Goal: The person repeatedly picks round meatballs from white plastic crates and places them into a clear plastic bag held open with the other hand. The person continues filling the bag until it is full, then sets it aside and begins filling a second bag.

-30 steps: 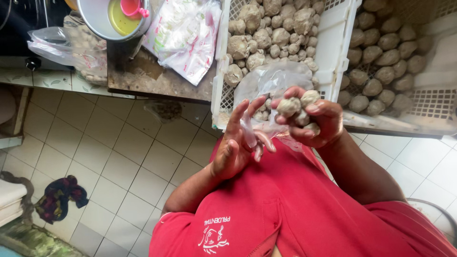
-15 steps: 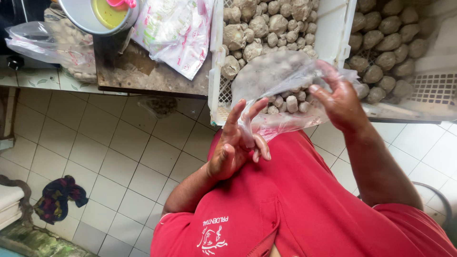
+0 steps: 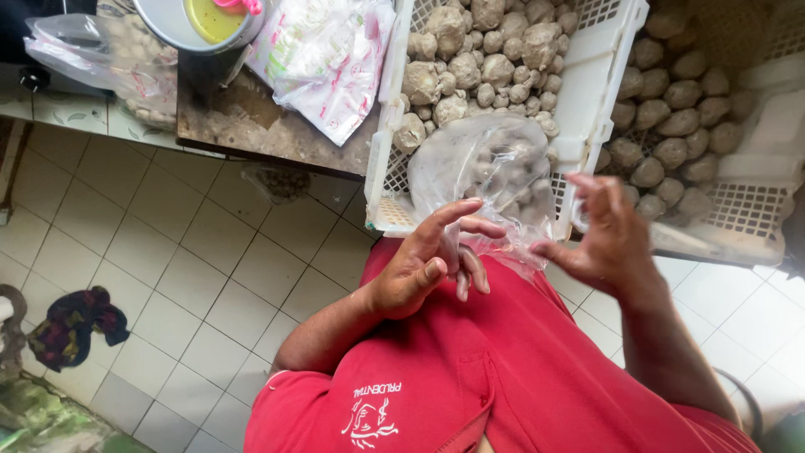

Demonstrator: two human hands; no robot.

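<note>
A clear plastic bag holding several grey-brown round balls hangs in front of my red shirt. My left hand pinches its lower left edge with fingers spread. My right hand grips the bag's right edge, palm turned inward. Behind the bag stands a white slotted crate heaped with the same grey-brown balls. A second white crate to the right holds more of them.
A worn brown table carries a printed plastic bag, a metal bowl with yellow liquid and another clear bag. Pale floor tiles lie below, with a dark crumpled cloth at the left.
My right hand held several balls a second ago; they now sit in the bag. The bag has been spread wide between both hands and my right hand moved to its right edge.
</note>
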